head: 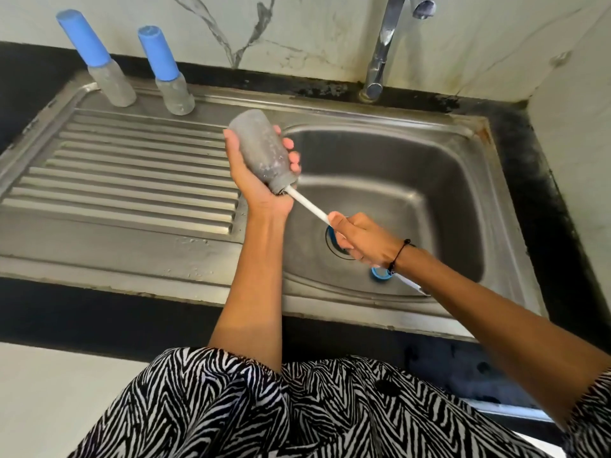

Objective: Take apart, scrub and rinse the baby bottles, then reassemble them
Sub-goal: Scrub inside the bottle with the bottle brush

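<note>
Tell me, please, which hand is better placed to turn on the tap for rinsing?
Probably the right hand: it is on the tap side and holds only the brush, which it could draw out of the bottle. The left hand grips that bottle and sits farther from the tap.

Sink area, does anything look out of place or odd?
Mostly the blue ring, lying loose in the sink basin close to the drain. Dark grime also stains the counter edging the sink.

Uncapped frosted bottle point(259, 150) tilts mouth-down, white brush handle point(307, 203) inserted. Two blue-capped bottles point(96, 57) point(165, 71) stand upright behind the drainboard.
</note>
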A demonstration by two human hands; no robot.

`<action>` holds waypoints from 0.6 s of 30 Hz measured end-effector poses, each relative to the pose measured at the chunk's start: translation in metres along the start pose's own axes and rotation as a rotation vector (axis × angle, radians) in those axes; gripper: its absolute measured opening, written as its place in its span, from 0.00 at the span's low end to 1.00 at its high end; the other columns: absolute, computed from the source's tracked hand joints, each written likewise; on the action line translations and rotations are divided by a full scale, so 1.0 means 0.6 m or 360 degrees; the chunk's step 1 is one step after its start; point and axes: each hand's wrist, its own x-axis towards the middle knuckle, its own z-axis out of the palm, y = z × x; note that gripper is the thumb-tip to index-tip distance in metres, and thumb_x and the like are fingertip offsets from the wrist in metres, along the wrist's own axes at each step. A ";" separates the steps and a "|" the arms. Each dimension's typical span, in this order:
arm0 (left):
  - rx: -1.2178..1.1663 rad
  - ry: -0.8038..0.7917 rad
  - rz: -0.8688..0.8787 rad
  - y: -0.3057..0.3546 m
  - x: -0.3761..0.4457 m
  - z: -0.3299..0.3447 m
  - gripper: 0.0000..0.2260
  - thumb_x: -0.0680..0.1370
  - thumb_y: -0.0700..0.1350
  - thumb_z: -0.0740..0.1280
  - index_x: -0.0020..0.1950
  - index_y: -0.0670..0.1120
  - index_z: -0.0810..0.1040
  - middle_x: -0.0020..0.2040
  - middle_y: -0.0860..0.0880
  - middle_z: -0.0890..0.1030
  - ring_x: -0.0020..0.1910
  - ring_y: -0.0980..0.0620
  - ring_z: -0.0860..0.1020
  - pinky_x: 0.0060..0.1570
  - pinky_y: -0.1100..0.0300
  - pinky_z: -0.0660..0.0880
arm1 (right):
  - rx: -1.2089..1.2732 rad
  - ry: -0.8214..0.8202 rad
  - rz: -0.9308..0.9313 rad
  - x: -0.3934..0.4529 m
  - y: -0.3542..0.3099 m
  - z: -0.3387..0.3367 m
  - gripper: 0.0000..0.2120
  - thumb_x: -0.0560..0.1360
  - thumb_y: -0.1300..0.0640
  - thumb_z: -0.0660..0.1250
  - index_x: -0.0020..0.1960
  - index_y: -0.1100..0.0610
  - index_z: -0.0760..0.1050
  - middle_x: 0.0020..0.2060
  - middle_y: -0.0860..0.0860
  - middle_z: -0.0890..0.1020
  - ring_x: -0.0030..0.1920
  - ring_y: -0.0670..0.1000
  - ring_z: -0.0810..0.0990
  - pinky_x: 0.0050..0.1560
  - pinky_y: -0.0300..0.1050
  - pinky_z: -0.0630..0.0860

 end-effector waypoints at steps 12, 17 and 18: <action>0.0602 0.0823 0.0168 -0.035 0.016 0.037 0.17 0.79 0.55 0.63 0.60 0.44 0.68 0.42 0.46 0.76 0.39 0.51 0.76 0.42 0.54 0.76 | -0.1080 0.0492 0.0056 0.018 -0.012 -0.034 0.27 0.80 0.40 0.41 0.31 0.53 0.62 0.29 0.49 0.68 0.36 0.56 0.72 0.37 0.45 0.66; 0.0049 0.0320 0.0094 -0.032 0.023 0.029 0.12 0.77 0.42 0.63 0.60 0.41 0.70 0.49 0.42 0.76 0.46 0.48 0.77 0.46 0.56 0.75 | -0.0321 0.0364 -0.0018 0.018 -0.003 -0.037 0.28 0.81 0.42 0.46 0.30 0.59 0.63 0.25 0.53 0.68 0.29 0.53 0.68 0.38 0.48 0.69; -0.0027 0.0301 0.0047 -0.037 0.017 0.023 0.16 0.77 0.43 0.64 0.63 0.39 0.69 0.52 0.40 0.77 0.49 0.45 0.79 0.50 0.55 0.77 | -0.0287 0.0308 -0.0040 0.013 -0.005 -0.032 0.28 0.81 0.42 0.46 0.30 0.59 0.65 0.25 0.54 0.69 0.28 0.53 0.67 0.39 0.48 0.71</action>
